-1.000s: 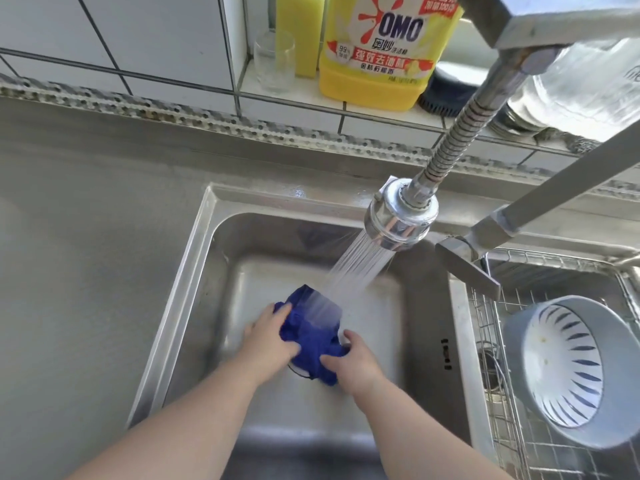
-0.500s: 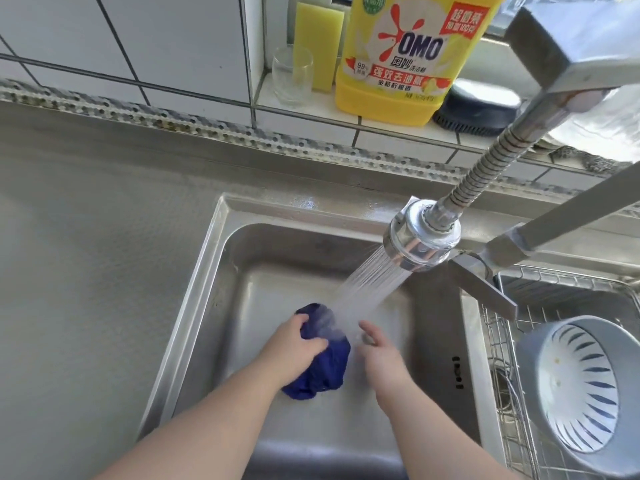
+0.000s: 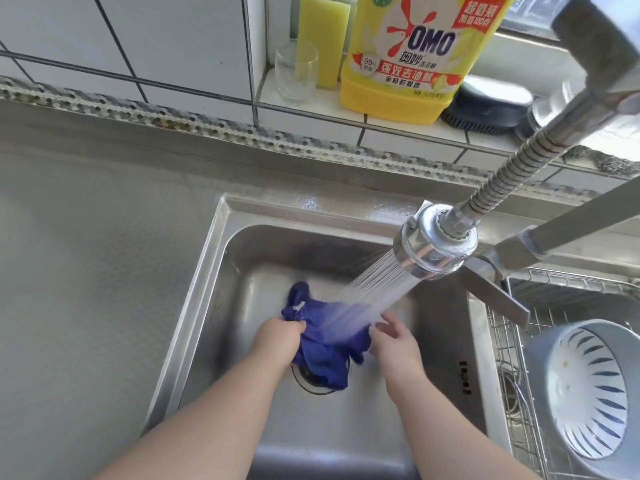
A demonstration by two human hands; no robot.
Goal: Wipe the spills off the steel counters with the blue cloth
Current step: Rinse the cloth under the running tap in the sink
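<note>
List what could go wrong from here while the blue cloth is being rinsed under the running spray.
1. The spray head is angled, and water hits the blue cloth held up by the left hand and right hand; it may splash onto the steel counter, adding to the mess.
2. The cloth hangs over the drain; if dropped, it could block it.
3. Unwrung, the soaked cloth would likely drip on the counter.

Cloth (image 3: 325, 344) in the sink (image 3: 221, 271), between both hands.
Left hand (image 3: 278, 341) holds it; right hand (image 3: 394, 341) just beside. The surface (image 3: 86, 271) lies left of the left hand, the bowl (image 3: 585, 389) right of the right hand.
</note>
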